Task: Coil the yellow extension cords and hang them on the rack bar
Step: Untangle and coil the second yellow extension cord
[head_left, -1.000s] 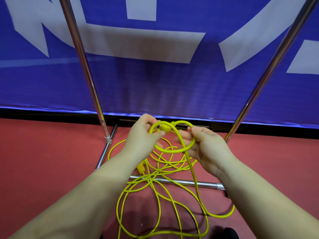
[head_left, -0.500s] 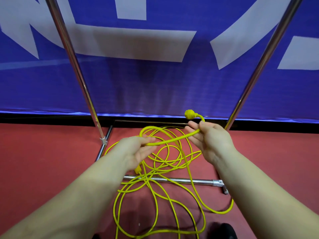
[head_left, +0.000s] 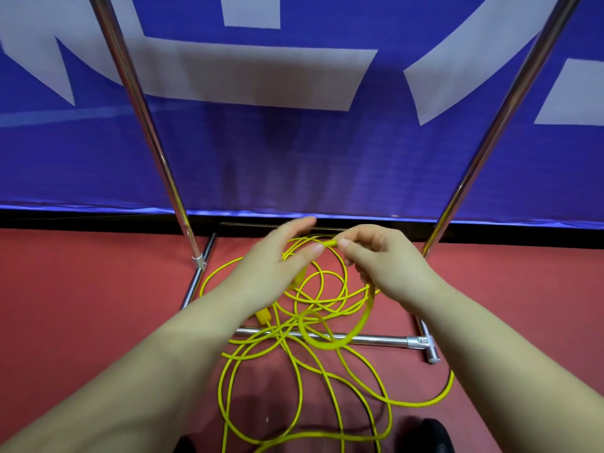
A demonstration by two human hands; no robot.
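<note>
Pinching one yellow cord (head_left: 330, 243) near its end, the right hand (head_left: 385, 266) grasps it; the left hand (head_left: 277, 266), fingers released, hovers beside. Loops sprawl on the floor (head_left: 81, 305) across the rack's base bar (head_left: 376, 339), between two uprights (head_left: 153, 142).

Setting: indoor sports hall or event venue, floor level. Evidence: red, smooth sports-type floor (head_left: 81, 305); large blue banner (head_left: 294, 158) with oversized white lettering, cropped and unreadable, hung as a barrier along a black base strip (head_left: 98, 220); chrome tubular garment rack (head_left: 376, 340) standing before the banner, with a yellow extension cord (head_left: 327, 380) tangled over its base.
</note>
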